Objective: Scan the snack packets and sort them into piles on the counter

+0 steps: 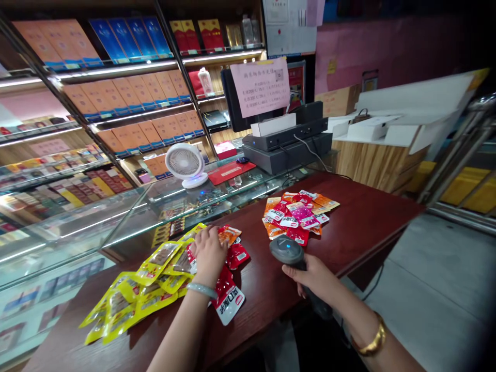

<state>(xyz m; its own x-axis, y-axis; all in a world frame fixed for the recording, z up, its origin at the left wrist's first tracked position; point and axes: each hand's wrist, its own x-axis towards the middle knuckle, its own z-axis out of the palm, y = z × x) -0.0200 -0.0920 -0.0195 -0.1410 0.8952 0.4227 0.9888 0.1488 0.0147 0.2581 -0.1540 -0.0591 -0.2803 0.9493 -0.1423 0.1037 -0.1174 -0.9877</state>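
My left hand (211,253), with a pale bangle at the wrist, reaches over the snack packets with curled fingers. A red snack packet (190,256) shows at its fingers, and the grip is partly hidden. More red packets (237,256) lie right of it, one with a white end (233,305) below. Yellow clear-windowed packets (143,292) overlap to its left. My right hand (315,276) is closed around the handle of a dark barcode scanner (287,250), its head tilted up with a blue light. Beyond the scanner lies a pile of red, orange and pink packets (298,214).
The dark red wooden counter (360,212) adjoins a glass display case (127,219). A white fan (186,163), a red mat (230,172) and a cash drawer (287,150) stand behind. Boxed shelves (127,95) line the back. The scanner's cable hangs beside the counter edge.
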